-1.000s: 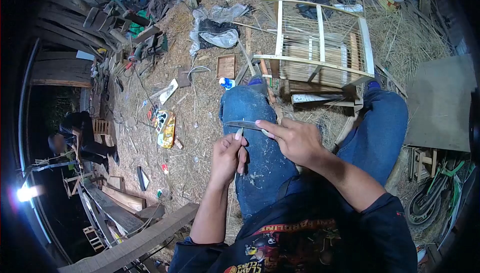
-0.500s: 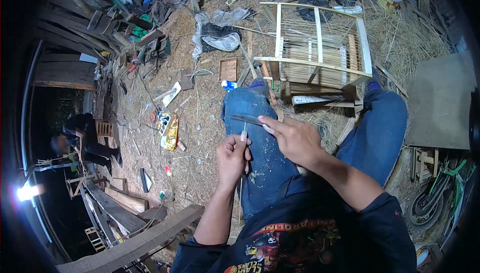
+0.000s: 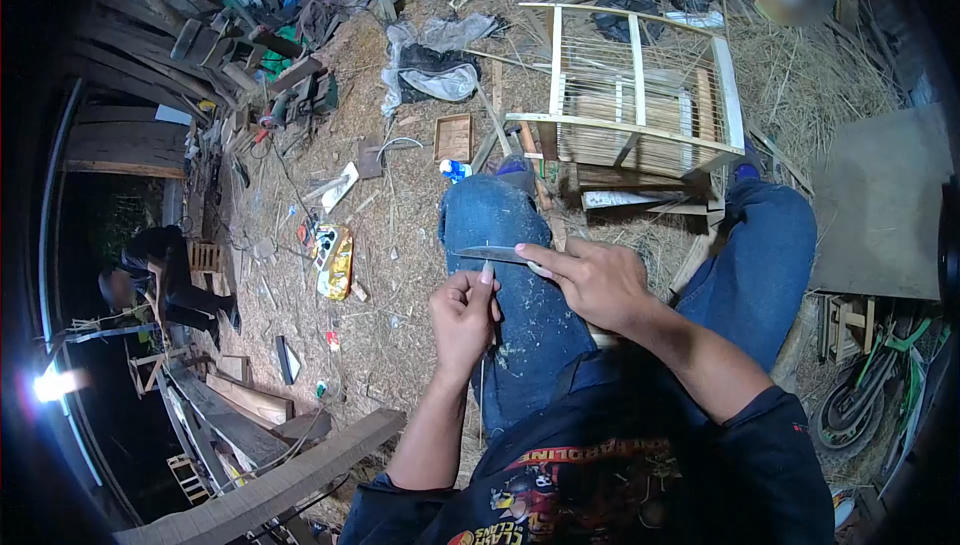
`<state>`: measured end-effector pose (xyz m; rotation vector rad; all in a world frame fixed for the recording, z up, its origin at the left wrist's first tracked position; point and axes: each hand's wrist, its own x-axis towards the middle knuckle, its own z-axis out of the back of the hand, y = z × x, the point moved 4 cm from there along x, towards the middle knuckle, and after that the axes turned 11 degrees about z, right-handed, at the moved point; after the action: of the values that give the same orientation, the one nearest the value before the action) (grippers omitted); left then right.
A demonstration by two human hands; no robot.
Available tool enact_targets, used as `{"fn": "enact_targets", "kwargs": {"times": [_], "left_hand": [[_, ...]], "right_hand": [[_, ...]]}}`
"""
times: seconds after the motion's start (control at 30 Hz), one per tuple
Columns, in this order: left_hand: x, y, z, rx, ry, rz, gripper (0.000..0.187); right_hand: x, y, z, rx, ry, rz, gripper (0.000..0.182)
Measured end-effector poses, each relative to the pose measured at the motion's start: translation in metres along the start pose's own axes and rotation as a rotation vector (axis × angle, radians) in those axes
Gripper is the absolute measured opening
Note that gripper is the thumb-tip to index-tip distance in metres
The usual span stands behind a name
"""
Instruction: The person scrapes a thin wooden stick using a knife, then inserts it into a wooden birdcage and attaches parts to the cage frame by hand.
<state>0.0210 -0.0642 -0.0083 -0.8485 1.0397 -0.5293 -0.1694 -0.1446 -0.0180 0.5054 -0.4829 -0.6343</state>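
Observation:
Over my left thigh, my right hand (image 3: 600, 280) is wrapped round a knife, its index finger stretched along the back of the blade (image 3: 485, 254). The blade points left and crosses just beyond my left thumb tip. My left hand (image 3: 465, 315) pinches a thin stick (image 3: 482, 385), which runs down below the fist towards my lap. The upper end of this stick meets the blade, with only a short bit showing past it. Pale shavings dot my jeans (image 3: 520, 330) under both hands.
A wooden frame (image 3: 640, 75) strung with thin strips stands ahead by my feet. A small wooden tray (image 3: 454, 138), a yellow packet (image 3: 336, 263) and scraps lie on the straw-strewn floor. A timber beam (image 3: 290, 485) runs at lower left. Another person (image 3: 165, 280) bends over at far left.
The knife has slid down along the stick towards my left thumb, and its blade now lies flatter across it. My left hand has barely moved.

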Motion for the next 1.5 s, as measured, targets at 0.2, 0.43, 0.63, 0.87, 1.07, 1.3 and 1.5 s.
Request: {"fn": "enact_targets", "kwargs": {"times": [0.2,0.43,0.63,0.87,1.07,1.3,1.5], "left_hand": [[0.001,-0.001,0.0,0.021,-0.004,-0.004,0.031],[0.004,0.001,0.0,0.032,-0.001,-0.012,0.033],[-0.001,0.003,0.0,0.004,0.002,-0.001,0.03],[-0.014,-0.023,-0.022,0.021,0.173,-0.012,0.028],[0.017,-0.047,-0.104,0.13,0.312,-0.177,0.025],[0.038,-0.042,-0.215,0.14,0.445,-0.3,0.026],[0.057,-0.05,-0.273,0.256,0.407,-0.451,0.028]], "right_hand": [[0.004,0.004,0.002,-0.033,0.033,-0.028,0.041],[0.002,0.014,0.0,-0.129,-0.038,-0.051,0.041],[-0.001,0.012,0.002,-0.07,-0.077,-0.099,0.038],[-0.016,-0.038,0.009,0.542,-0.303,-0.25,0.033],[-0.048,-0.057,-0.008,1.174,-0.456,-0.534,0.035],[-0.102,-0.113,-0.013,0.971,-0.961,-0.562,0.031],[-0.14,-0.199,0.009,0.481,-1.21,-0.819,0.02]]}}
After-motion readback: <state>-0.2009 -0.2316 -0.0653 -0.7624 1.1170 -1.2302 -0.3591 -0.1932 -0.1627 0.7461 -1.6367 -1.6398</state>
